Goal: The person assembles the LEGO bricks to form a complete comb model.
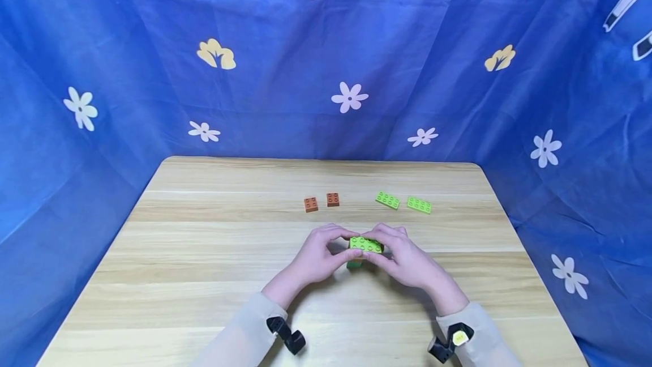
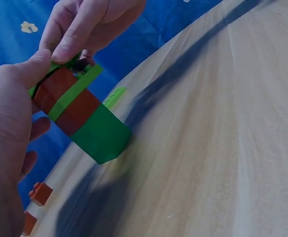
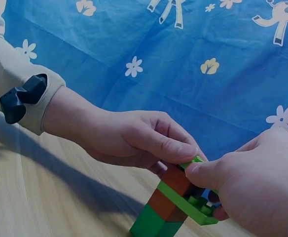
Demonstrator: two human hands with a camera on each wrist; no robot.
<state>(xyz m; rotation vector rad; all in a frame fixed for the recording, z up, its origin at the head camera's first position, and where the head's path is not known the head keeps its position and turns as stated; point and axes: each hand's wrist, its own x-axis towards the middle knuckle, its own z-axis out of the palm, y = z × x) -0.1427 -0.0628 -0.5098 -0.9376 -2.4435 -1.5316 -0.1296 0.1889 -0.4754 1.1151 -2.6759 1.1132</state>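
Observation:
Before me on the table rises a small tower of toy building bricks. A dark green brick forms its base, under a brown brick, a light green plate that juts out to one side, and another brown brick. A second light green plate, studs up, lies across the top. My left hand pinches the left end of this top plate between thumb and fingers. From the other side, my right hand pinches its right end, the two thumbs close together at the near edge.
Farther back on the wooden table lie two loose brown bricks, a left one and a right one. To their right are two light green plates, one nearer the middle and one farther right. A blue patterned cloth hangs around the table.

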